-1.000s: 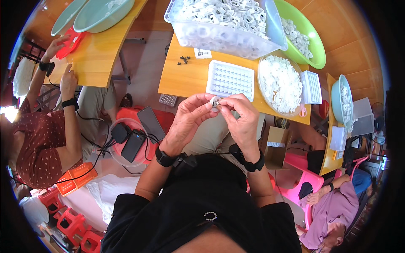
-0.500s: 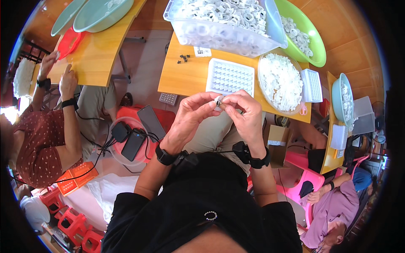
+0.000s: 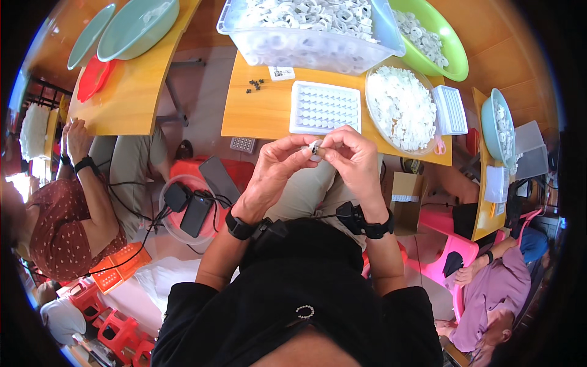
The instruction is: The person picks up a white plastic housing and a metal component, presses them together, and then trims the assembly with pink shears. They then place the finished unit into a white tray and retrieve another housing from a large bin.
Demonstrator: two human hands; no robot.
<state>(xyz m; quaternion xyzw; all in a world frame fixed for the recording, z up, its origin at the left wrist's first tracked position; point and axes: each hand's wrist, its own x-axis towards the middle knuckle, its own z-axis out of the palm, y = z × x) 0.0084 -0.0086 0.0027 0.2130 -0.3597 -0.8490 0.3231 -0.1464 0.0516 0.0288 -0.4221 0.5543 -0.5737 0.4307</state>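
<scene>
Over my lap, just off the table's near edge, my left hand [image 3: 282,161] pinches a small white ring-like plastic part [image 3: 315,150] between thumb and fingertips. My right hand [image 3: 353,156] is closed at the part's other side, its thumb and fingers meeting there. A dark spot shows on the part; whether a second tiny piece is between the right fingertips is hidden. Straight beyond the hands lies a white tray [image 3: 295,113] with rows of small slots. Left of it are several tiny black pieces [image 3: 254,86].
A clear bin [image 3: 306,54] heaped with white ring parts stands at the back. Beside it are a green basin [image 3: 460,64] and a round dish [image 3: 371,105] of small white pieces. Phones [image 3: 195,214] and cables lie on a stool at left. Co-workers sit on both sides.
My hands stay together on the white part with little movement. The view has shifted slightly. The co-worker at left has drawn both hands together near the table edge, away from the red dish.
</scene>
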